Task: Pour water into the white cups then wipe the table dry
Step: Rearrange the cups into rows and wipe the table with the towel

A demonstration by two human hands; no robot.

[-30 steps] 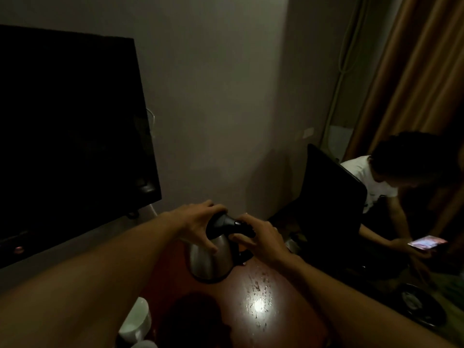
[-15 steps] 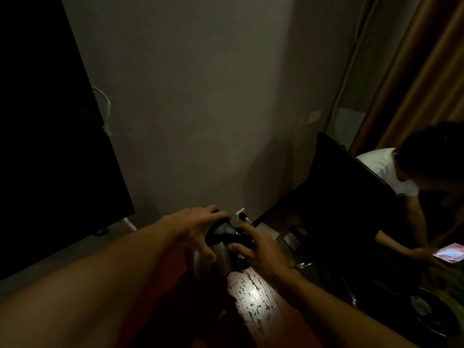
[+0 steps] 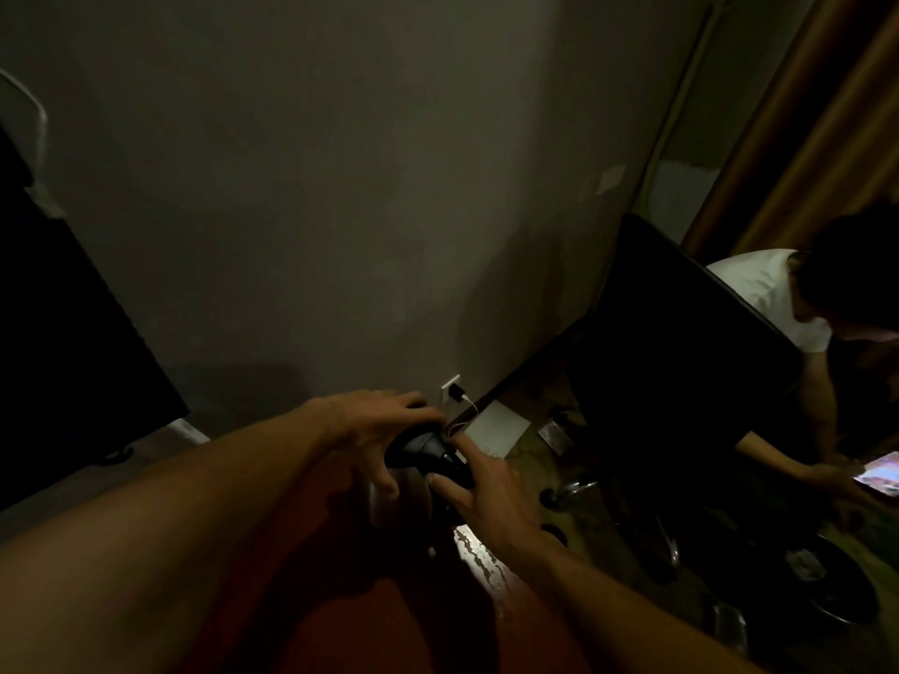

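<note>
A steel kettle (image 3: pixel 411 503) with a black lid and handle stands on the dark red table (image 3: pixel 491 595) near its far edge. My left hand (image 3: pixel 374 425) lies over the kettle's black lid, fingers curled down its side. My right hand (image 3: pixel 486 488) grips the black handle on the right. Water drops glisten on the table just in front of my right wrist. No white cup is in view.
A black television (image 3: pixel 73 342) stands at the left against the wall. A wall socket (image 3: pixel 452 389) with a white cable sits behind the kettle. A person in a white shirt (image 3: pixel 773 294) sits at the right behind a black chair (image 3: pixel 671 342), holding a lit phone (image 3: pixel 880 479).
The view has swung to the right and down; the television slid left and the white cup at the lower left left the frame. Both hands stayed on the kettle.
</note>
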